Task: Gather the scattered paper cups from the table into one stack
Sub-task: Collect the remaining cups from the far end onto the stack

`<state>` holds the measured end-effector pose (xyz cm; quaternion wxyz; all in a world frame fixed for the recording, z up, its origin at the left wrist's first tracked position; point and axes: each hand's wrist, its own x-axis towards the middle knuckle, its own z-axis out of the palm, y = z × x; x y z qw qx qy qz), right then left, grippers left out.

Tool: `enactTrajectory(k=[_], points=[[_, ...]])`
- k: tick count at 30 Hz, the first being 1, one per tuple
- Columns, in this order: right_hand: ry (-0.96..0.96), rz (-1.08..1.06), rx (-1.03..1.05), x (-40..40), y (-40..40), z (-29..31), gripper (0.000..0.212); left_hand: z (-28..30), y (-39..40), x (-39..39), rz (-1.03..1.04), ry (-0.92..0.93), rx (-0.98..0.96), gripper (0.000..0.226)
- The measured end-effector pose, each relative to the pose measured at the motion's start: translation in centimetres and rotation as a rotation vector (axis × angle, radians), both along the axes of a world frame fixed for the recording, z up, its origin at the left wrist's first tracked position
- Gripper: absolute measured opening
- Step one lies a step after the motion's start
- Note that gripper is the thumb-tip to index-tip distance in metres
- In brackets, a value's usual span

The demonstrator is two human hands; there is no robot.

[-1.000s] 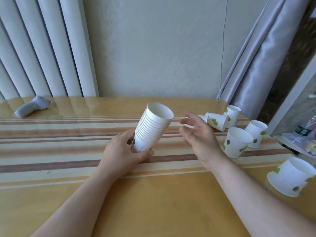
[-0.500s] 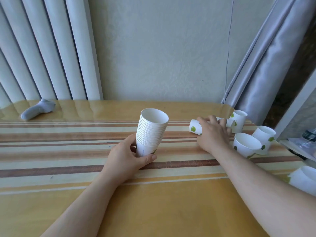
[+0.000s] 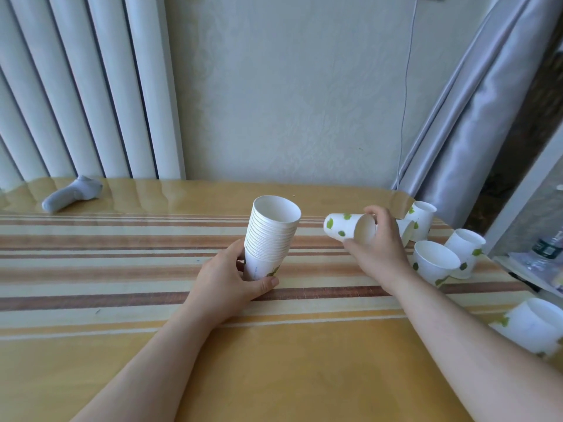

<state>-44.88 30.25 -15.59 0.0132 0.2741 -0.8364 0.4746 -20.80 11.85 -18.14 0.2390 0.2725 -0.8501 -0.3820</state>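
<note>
My left hand (image 3: 227, 280) grips the base of a stack of white paper cups (image 3: 269, 236) with green leaf prints, held upright over the middle of the striped table (image 3: 122, 269). My right hand (image 3: 379, 249) holds a single cup (image 3: 345, 230) on its side, bottom pointing left, just right of the stack's rim. Further right, loose cups remain: one upright at the back (image 3: 423, 219), one lying behind my right hand (image 3: 406, 231), two upright (image 3: 435, 266) (image 3: 466, 252), and one on its side near the right edge (image 3: 533, 328).
A grey handheld device (image 3: 71, 194) lies at the table's far left. White vertical blinds (image 3: 76, 86) and a wall stand behind the table. A grey curtain (image 3: 475, 111) hangs at the right, with a shelf holding a bottle (image 3: 548, 248) beyond the table edge.
My right hand closed on a cup lying at the right, lifted it off the table and carried it left toward the stack. The left hand kept the stack nearly still.
</note>
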Motion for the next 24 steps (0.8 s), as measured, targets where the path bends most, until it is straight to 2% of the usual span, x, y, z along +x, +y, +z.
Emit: enactTrajectory(k=[3, 4, 6, 10, 13, 17, 21, 24], points=[[-0.411, 0.098, -0.533, 2.7, -0.4, 2.3, 0.037, 0.1, 0.1, 0.1, -0.005, -0.013, -0.032, 0.054], [-0.489, 0.139, -0.649, 3.5, -0.6, 3.4, 0.031, 0.1, 0.1, 0.1, -0.011, -0.011, -0.037, 0.054], [-0.505, 0.26, -0.759, 4.7, -1.0, 5.6, 0.038, 0.2, 0.3, 0.2, -0.024, -0.002, -0.048, 0.054], [-0.36, 0.465, -0.676, 6.9, -2.0, 8.1, 0.067, 0.3, 0.4, 0.2, -0.039, 0.006, -0.076, 0.056], [-0.286, 0.426, -0.532, 7.9, -2.3, 7.7, 0.077, 0.2, 0.4, 0.2, -0.045, 0.013, -0.115, 0.062], [-0.302, 0.42, -0.446, 9.0, -1.9, 7.0, 0.071, 0.3, 0.6, 0.1, -0.04, 0.02, -0.158, 0.063], [-0.258, 0.443, -0.381, 9.1, -0.2, 6.7, 0.085, 0.5, 1.0, 0.3, -0.057, 0.01, -0.153, 0.057], [-0.144, 0.334, -0.3, 8.3, 2.5, 6.5, 0.063, 0.6, 2.1, 0.3, -0.133, -0.012, -0.131, 0.05]])
